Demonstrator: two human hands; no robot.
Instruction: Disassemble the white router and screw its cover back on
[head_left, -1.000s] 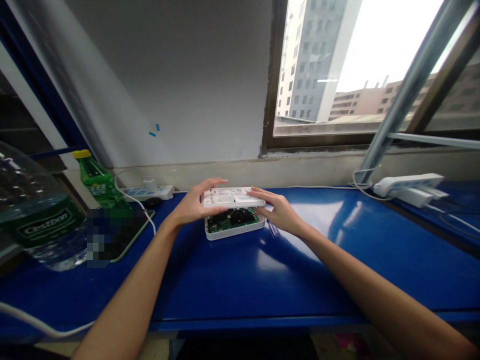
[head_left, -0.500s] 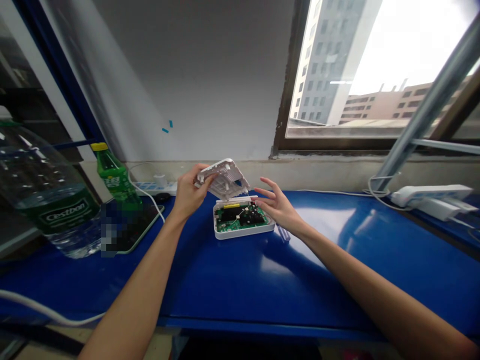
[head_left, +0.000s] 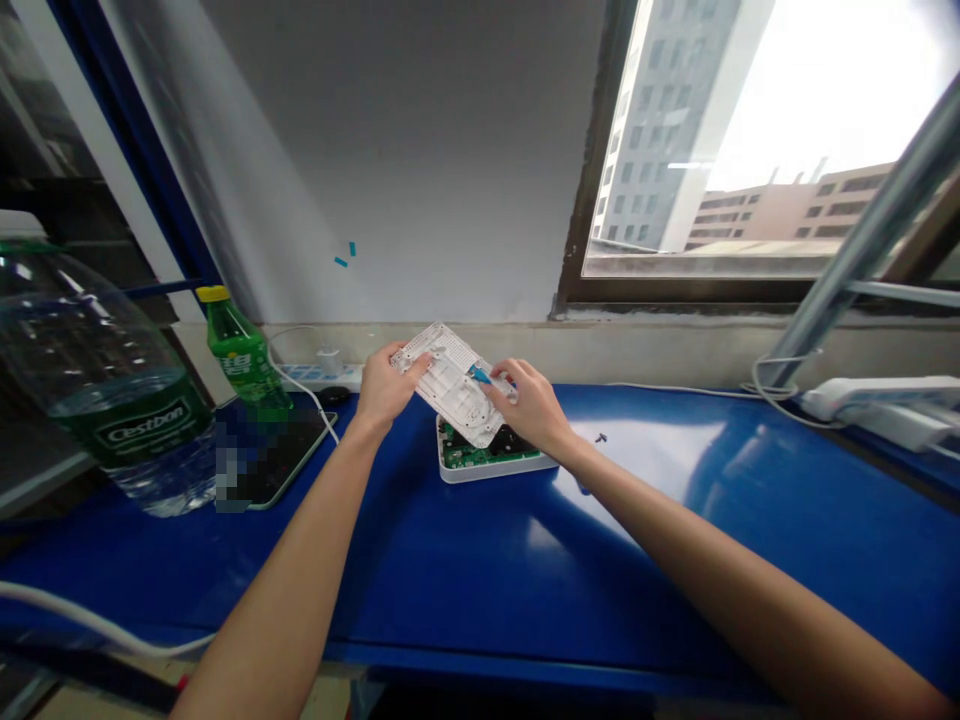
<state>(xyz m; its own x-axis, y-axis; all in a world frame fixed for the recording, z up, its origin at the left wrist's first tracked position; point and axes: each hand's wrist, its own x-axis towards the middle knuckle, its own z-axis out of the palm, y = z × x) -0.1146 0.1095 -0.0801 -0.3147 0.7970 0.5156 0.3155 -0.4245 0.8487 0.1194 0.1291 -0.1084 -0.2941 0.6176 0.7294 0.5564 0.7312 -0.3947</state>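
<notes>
My left hand (head_left: 385, 388) grips the upper left edge of a white plastic cover (head_left: 452, 385), thumb on its ribbed inner face. The cover is tilted above a white device base (head_left: 499, 469), apart from most of it. Inside the base lies a green circuit board (head_left: 466, 452), partly hidden by the cover. The fingers of my right hand (head_left: 531, 402) are closed at the cover's right edge. Beside their tips a small blue pointed piece (head_left: 480, 375) shows against the cover; whether it is loose or attached I cannot tell.
Small dark screws (head_left: 601, 438) lie on the blue table (head_left: 450, 580) to the right. At left stand a large water bottle (head_left: 142, 430) and a green bottle (head_left: 240, 350) beside a phone (head_left: 281, 460). A white power strip (head_left: 862, 400) is at far right.
The cover has turned so its inner face points more towards me, and it has come lower over the base. My right hand has moved from open beside it to closed at its edge.
</notes>
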